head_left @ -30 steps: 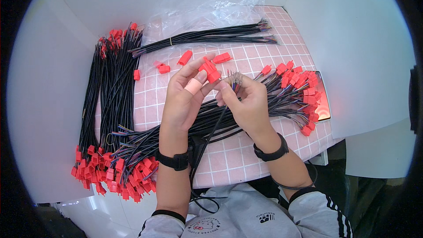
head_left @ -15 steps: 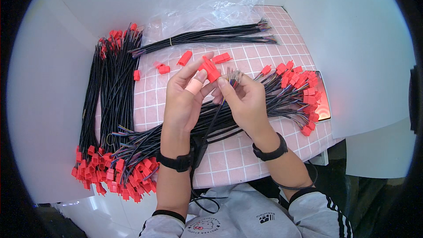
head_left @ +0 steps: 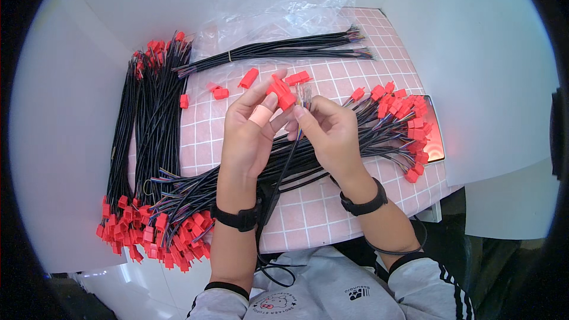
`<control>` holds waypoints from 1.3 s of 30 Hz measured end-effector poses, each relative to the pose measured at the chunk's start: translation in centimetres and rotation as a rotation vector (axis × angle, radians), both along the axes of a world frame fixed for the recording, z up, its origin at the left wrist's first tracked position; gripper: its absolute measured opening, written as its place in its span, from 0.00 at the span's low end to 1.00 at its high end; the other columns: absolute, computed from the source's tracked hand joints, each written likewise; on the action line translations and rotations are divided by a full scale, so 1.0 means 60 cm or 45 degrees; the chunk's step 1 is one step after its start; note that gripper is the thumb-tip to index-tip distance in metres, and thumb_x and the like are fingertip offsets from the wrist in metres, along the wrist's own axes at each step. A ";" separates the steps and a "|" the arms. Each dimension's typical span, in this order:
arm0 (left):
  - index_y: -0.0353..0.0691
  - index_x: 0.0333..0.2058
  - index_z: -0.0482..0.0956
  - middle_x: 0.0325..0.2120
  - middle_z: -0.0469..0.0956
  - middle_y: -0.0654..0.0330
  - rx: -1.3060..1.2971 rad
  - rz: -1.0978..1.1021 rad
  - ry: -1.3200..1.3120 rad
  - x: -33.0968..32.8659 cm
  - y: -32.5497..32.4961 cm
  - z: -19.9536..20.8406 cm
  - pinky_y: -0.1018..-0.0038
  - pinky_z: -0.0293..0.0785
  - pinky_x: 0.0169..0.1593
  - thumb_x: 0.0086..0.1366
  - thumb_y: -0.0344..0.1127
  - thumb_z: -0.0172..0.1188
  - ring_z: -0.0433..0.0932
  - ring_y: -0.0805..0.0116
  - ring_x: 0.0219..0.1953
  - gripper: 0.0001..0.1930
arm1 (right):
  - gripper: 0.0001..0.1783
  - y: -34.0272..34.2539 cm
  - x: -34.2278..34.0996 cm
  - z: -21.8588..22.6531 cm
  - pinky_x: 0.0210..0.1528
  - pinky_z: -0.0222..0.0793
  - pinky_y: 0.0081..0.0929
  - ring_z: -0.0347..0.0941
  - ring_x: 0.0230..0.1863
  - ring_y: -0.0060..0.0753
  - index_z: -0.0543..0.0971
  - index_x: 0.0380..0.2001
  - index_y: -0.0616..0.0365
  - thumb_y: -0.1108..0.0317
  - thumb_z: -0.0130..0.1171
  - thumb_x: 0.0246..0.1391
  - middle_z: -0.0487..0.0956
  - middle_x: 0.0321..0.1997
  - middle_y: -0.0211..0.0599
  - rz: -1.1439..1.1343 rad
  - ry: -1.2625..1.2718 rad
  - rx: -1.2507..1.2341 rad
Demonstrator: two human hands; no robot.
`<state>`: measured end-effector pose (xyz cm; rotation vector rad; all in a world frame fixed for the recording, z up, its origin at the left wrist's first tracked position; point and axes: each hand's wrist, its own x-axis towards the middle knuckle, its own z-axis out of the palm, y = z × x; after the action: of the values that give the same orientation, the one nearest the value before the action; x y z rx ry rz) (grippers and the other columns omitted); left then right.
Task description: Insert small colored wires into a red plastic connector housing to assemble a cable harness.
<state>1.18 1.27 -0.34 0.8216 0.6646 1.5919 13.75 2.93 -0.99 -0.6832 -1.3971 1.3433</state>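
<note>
A red plastic connector housing (head_left: 281,93) is pinched between the thumb and fingers of my left hand (head_left: 249,127), whose thumb wears a pale bandage. Close beside it, my right hand (head_left: 329,130) grips a black multi-core cable (head_left: 283,172) near its end, thumb against fingers. The cable's fanned thin wires (head_left: 304,93) stick up above my right thumb, next to the housing. Whether any wire sits inside the housing is hard to tell. Below my hands lies a bundle of black cables (head_left: 367,137) with red connector housings (head_left: 409,109) at its right end.
Loose red housings (head_left: 249,77) lie beyond my hands. Bundled black cables (head_left: 272,47) rest near a clear plastic bag (head_left: 261,12) at the back. Piled cables (head_left: 157,118) with red housings fill the left side. A phone-like flat device (head_left: 435,130) lies under the right housings. White panels (head_left: 474,53) enclose the table.
The fanned wires in my right hand have swung left and stand more upright, closer to the red connector housing. My left hand has barely moved.
</note>
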 end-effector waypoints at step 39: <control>0.34 0.53 0.53 0.44 0.64 0.54 0.048 -0.267 -0.612 0.001 0.017 -0.037 0.66 0.58 0.57 0.58 0.27 0.47 0.64 0.64 0.49 0.24 | 0.07 0.020 0.026 0.001 0.34 0.59 0.17 0.63 0.27 0.19 0.68 0.17 0.61 0.72 0.49 0.45 0.67 0.23 0.29 0.438 0.207 -0.287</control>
<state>1.27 2.29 -2.54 0.4869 0.1972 1.5340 15.30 4.13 -0.93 -0.4777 -1.2811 1.8070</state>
